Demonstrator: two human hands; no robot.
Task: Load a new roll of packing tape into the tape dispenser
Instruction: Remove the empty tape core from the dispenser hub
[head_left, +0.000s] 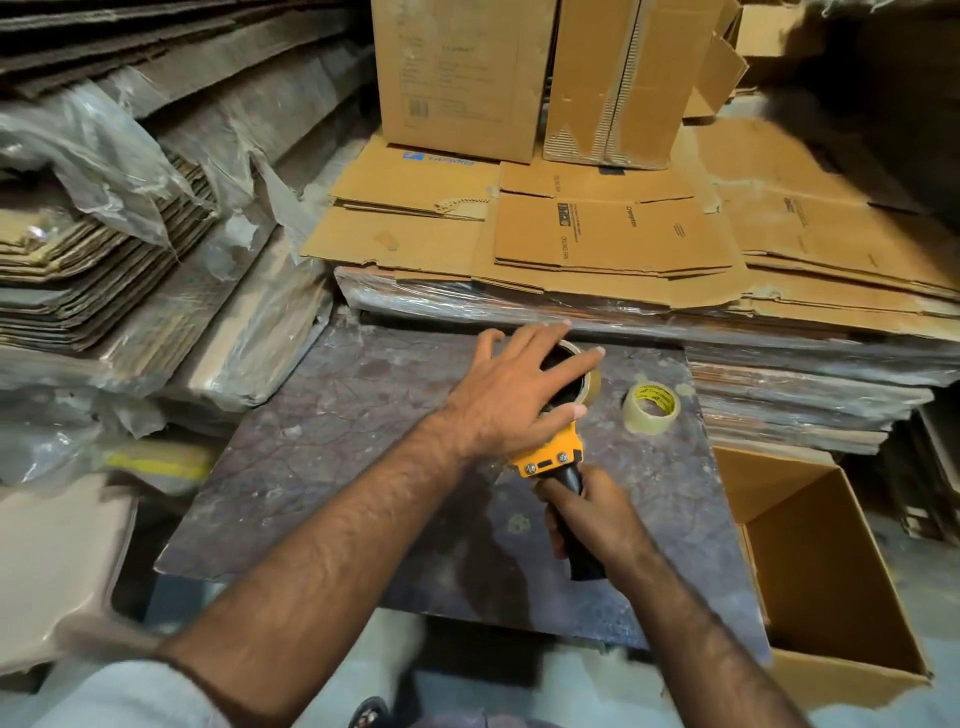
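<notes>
The yellow tape dispenser (546, 457) with a black handle lies on a dark marble slab (363, 441). My right hand (592, 514) grips the handle. My left hand (511, 392) reaches over the dispenser's head, fingers spread around a roll with a brown cardboard core (587, 384) that sits on it; thumb and fingers touch its rim. A clear packing tape roll (652, 408) with a yellow inner label lies flat on the slab, just right of the dispenser and apart from both hands.
Flattened cartons (597, 239) are stacked behind the slab, with upright boxes (462, 73) on top. Plastic-wrapped cardboard piles (130, 249) fill the left. An open cardboard box (831, 561) stands at the slab's right edge.
</notes>
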